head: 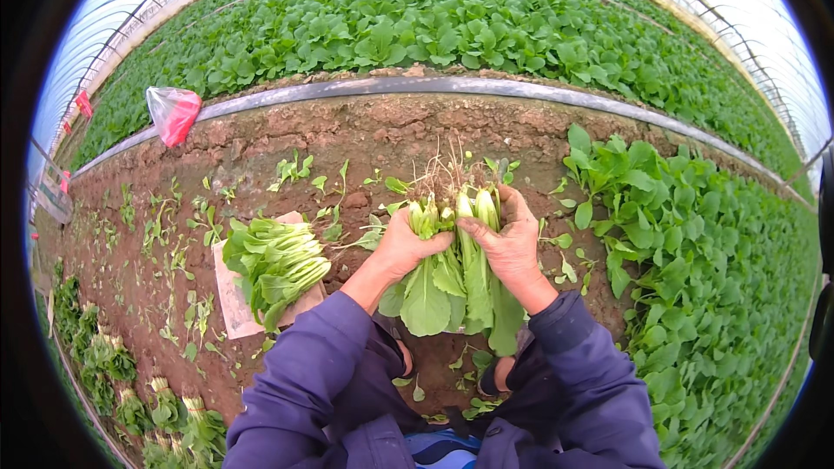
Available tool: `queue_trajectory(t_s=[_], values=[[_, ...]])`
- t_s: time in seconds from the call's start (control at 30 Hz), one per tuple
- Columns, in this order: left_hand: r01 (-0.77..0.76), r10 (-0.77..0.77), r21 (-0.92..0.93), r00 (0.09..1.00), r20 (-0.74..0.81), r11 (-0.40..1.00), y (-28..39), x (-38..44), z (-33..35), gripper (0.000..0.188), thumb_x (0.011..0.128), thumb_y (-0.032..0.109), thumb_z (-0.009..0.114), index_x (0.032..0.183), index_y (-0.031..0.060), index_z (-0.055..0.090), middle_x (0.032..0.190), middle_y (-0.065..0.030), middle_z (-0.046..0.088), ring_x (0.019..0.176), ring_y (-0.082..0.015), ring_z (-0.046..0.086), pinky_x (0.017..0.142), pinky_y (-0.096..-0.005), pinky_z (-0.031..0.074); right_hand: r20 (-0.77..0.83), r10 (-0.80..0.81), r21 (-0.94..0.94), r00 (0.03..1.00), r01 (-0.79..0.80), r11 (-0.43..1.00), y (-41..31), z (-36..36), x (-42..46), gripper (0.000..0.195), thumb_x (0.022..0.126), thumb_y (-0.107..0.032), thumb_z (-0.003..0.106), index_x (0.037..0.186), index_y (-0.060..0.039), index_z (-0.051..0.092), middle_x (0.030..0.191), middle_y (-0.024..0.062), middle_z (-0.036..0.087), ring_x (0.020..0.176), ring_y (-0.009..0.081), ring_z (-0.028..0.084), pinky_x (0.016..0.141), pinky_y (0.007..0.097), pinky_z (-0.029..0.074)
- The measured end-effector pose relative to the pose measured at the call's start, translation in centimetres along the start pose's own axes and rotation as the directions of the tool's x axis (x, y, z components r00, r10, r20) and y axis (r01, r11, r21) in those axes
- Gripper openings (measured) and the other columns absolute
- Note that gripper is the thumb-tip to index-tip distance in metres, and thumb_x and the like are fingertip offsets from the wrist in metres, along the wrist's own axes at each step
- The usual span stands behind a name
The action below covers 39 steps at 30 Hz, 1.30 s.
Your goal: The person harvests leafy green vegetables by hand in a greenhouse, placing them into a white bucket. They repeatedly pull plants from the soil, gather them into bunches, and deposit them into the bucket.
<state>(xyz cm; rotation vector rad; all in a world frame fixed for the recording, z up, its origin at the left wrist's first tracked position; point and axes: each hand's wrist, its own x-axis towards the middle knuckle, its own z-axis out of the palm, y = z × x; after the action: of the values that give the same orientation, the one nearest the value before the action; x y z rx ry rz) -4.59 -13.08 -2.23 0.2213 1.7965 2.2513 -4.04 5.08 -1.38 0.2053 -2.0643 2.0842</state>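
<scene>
Both hands hold uprooted leafy green plants just above the soil in front of me. My left hand is closed around the stems of one bunch, its leaves hanging toward me. Another bunch with pale stems sits in my right hand, thumb across the front. Thin brown roots stick out past the stem ends, away from me. To the left, a pile of trimmed-looking greens lies on a pale pinkish sheet, stems pointing right.
Loose leaves litter the brown soil. Tied bunches stand at lower left. Growing plants fill the right side. A grey pipe borders the far bed; a clear and red plastic bag rests by it.
</scene>
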Motion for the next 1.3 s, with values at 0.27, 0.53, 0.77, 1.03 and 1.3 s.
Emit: queue_trajectory(t_s=[0.27, 0.53, 0.77, 1.03, 1.3], values=[[0.0, 0.001, 0.02, 1.0, -0.019, 1.0, -0.2, -0.4, 0.3, 0.039, 0.078, 0.003, 0.077, 0.113, 0.0011, 0.062, 0.105, -0.0025, 0.069, 0.094, -0.011, 0.064, 0.085, -0.0291, 0.052, 0.191, -0.128, -0.754, 0.973, 0.229, 0.616, -2.2, 0.0, -0.5, 0.078, 0.08, -0.044, 0.077, 0.131, 0.0077, 0.048, 0.107, 0.0225, 0.062, 0.095, 0.0365, 0.065, 0.084, 0.0405, 0.052], [-0.023, 0.023, -0.062, 1.0, -0.002, 0.998, -0.6, -0.1, 0.2, 0.037, 0.077, 0.002, 0.077, 0.111, 0.0002, 0.063, 0.102, -0.0037, 0.069, 0.09, -0.0104, 0.064, 0.082, -0.0285, 0.052, 0.135, -0.022, -0.439, 0.991, 0.079, 0.895, -1.4, -0.8, 0.3, 0.079, 0.073, -0.033, 0.086, 0.13, 0.0079, 0.049, 0.112, 0.021, 0.065, 0.103, 0.0268, 0.065, 0.091, 0.0367, 0.051], [-0.023, 0.025, 0.054, 0.999, -0.038, 0.998, 0.0, -0.4, -0.7, 0.036, 0.079, 0.004, 0.076, 0.112, 0.0009, 0.064, 0.101, -0.0033, 0.069, 0.088, -0.0112, 0.064, 0.083, -0.0304, 0.053, 0.184, 0.055, -0.052, 0.981, -0.046, 0.998, -1.4, -1.5, 0.8, 0.052, 0.083, -0.022, 0.08, 0.121, 0.0051, 0.056, 0.105, 0.0088, 0.065, 0.094, 0.0128, 0.06, 0.084, 0.0285, 0.05], [0.031, -0.025, -0.166, 0.999, 0.038, 0.986, -0.5, -0.7, 0.7, 0.05, 0.078, 0.006, 0.076, 0.124, 0.0017, 0.057, 0.109, -0.0046, 0.066, 0.095, -0.0142, 0.063, 0.086, -0.0321, 0.052, 0.116, -0.046, -0.044, 0.992, 0.052, 0.998, 0.9, 0.5, 0.1, 0.053, 0.091, -0.031, 0.071, 0.127, 0.0026, 0.052, 0.105, 0.0103, 0.065, 0.097, 0.0169, 0.059, 0.086, 0.0301, 0.048], [0.063, -0.044, -0.149, 0.991, 0.129, 0.987, -1.3, -1.1, 1.0, 0.053, 0.079, 0.011, 0.078, 0.127, 0.0036, 0.056, 0.114, -0.0035, 0.065, 0.103, -0.0149, 0.061, 0.092, -0.0323, 0.049, 0.068, -0.029, -0.149, 0.997, 0.039, 0.988, 0.9, 1.1, -0.4, 0.05, 0.099, -0.036, 0.058, 0.128, 0.0042, 0.051, 0.108, 0.0142, 0.065, 0.101, 0.018, 0.059, 0.088, 0.0304, 0.047]])
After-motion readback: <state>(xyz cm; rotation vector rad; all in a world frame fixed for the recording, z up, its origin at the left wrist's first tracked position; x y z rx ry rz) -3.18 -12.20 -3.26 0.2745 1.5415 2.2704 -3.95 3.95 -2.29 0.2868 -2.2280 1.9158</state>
